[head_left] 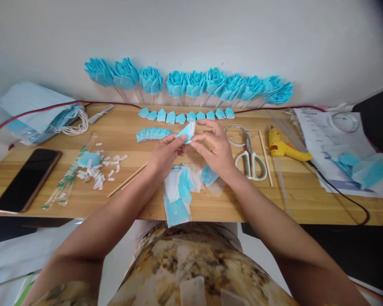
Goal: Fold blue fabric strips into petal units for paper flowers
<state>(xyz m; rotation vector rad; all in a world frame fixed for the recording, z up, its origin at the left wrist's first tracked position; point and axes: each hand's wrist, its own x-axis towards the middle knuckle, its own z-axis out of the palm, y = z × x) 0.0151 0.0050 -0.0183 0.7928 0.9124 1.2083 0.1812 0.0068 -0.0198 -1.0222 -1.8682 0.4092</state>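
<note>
Over the middle of the table, my left hand (168,152) pinches a folded piece of blue and white fabric (187,131) between thumb and fingers. From the other side, my right hand (213,144) has its thumb and fingertips closed at the right edge of the same piece. Just behind it runs a row of small folded blue petals (180,118), with a tight overlapping bunch of blue petals (151,134) to the left. Beneath my wrists lie loose blue and white fabric pieces (178,199), one hanging over the table's front edge.
Several blue fabric flowers (195,83) on sticks lean against the wall. Scissors (250,161), a tape roll, a wooden stick and a yellow glue gun (282,146) lie on the right. A phone (28,180), paper scraps (98,170) and a stack of masks (41,112) are on the left.
</note>
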